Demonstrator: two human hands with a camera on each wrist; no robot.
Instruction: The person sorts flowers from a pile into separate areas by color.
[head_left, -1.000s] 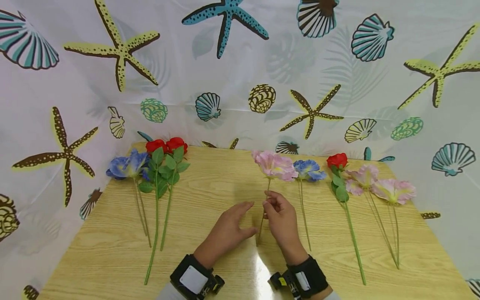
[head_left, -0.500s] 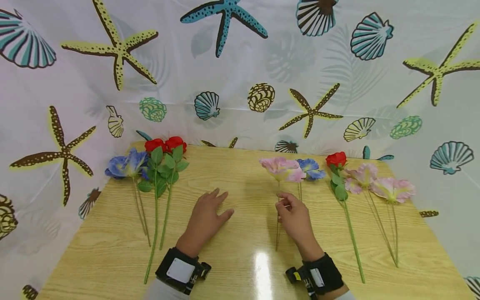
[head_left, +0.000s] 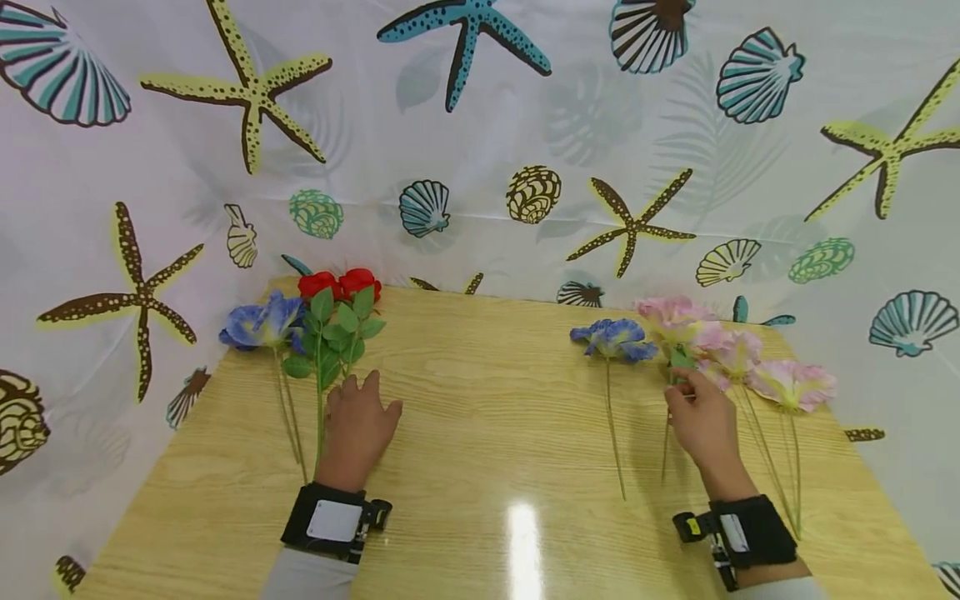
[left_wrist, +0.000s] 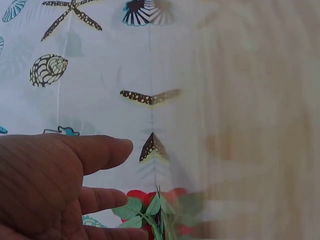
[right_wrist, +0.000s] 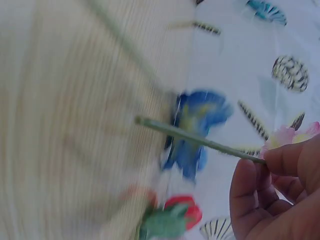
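Observation:
My right hand point(head_left: 703, 412) pinches the thin stem point(right_wrist: 200, 140) of an artificial pink flower point(head_left: 671, 321) above the right side of the table. In the head view this flower mostly hides a red rose point(right_wrist: 182, 207), whose green leaf point(head_left: 681, 357) peeks out below. Close by lie a blue flower point(head_left: 613, 340) and two more pink flowers point(head_left: 793, 385). My left hand point(head_left: 358, 429) is over the stems of two red roses point(head_left: 360, 283) on the left, fingers spread. Whether it touches them I cannot tell. In the left wrist view its fingers point toward the rose leaves point(left_wrist: 132, 207).
Blue flowers point(head_left: 262, 323) lie left of the two roses. The light wood table point(head_left: 480, 417) ends at a white cloth point(head_left: 480, 250) printed with shells and starfish. It hangs behind and at both sides.
My right hand has carried the pink flower right, past the blue flower to the rose and pink flowers. My left hand has moved from the middle leftward to the rose stems.

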